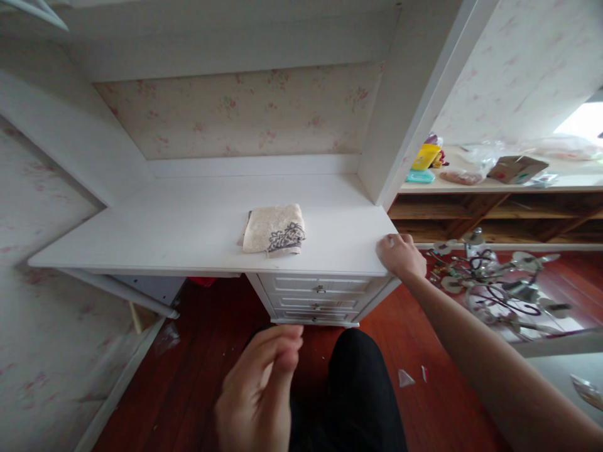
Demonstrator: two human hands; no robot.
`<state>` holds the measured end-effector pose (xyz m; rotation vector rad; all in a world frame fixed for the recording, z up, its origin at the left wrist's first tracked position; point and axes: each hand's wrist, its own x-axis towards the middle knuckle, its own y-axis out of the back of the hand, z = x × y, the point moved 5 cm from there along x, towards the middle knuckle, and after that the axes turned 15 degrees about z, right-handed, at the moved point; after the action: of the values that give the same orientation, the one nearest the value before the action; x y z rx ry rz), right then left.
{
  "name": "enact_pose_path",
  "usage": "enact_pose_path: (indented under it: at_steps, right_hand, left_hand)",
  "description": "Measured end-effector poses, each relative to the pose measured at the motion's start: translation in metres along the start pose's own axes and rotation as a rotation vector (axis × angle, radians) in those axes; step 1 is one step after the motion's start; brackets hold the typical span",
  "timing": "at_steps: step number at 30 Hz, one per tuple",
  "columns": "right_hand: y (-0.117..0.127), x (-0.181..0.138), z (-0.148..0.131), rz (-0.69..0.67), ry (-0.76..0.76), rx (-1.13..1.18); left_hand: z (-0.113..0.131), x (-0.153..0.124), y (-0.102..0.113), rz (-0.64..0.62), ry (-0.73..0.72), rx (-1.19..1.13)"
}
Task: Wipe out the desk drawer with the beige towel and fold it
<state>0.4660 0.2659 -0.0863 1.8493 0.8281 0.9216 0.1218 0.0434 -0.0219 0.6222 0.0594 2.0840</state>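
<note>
The right hand (400, 254) grips the surface (188, 226) corner, maybe to lean. The left hand (257, 395) is half curled, holding nothing. A folded cloth (273, 229) lies untouched.

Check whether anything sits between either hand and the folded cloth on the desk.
Nothing visible on the desk. Bare top separates the cloth from the right hand, gripping the desk's right front corner. The left hand is lower, before the drawers; only the desk's front edge intervenes.
</note>
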Motion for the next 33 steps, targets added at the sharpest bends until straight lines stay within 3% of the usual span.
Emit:
enact_pose_path:
  at_steps: [4, 6, 9, 13, 19, 25, 29, 33]
  right_hand:
    - [0.0, 0.001, 0.001, -0.01, -0.003, -0.001]
    - [-0.001, 0.001, 0.001, -0.003, 0.001, 0.004]
    - [-0.001, 0.001, 0.001, 0.009, 0.003, 0.014]
    - [-0.001, 0.003, 0.001, 0.021, 0.004, 0.017]
    - [-0.003, 0.006, 0.003, 0.022, 0.002, 0.006]
    - [-0.003, 0.007, 0.002, 0.027, 0.011, -0.002]
    - [-0.003, 0.008, 0.001, 0.018, -0.002, -0.002]
    - [-0.003, 0.009, 0.001, 0.02, -0.016, -0.002]
  left_hand:
    - [-0.062, 0.003, -0.098, -0.355, 0.006, 0.115]
    - [-0.093, -0.001, -0.136, -0.489, -0.047, 0.246]
    - [-0.125, -0.003, -0.173, -0.618, -0.084, 0.433]
    - [-0.141, -0.001, -0.2, -0.641, -0.096, 0.496]
    - [-0.147, 0.009, -0.212, -0.544, -0.126, 0.501]
    - [-0.144, 0.015, -0.212, -0.604, -0.169, 0.572]
    - [-0.139, -0.006, -0.193, -0.644, -0.193, 0.603]
    - [-0.129, -0.046, -0.156, -0.637, -0.179, 0.597]
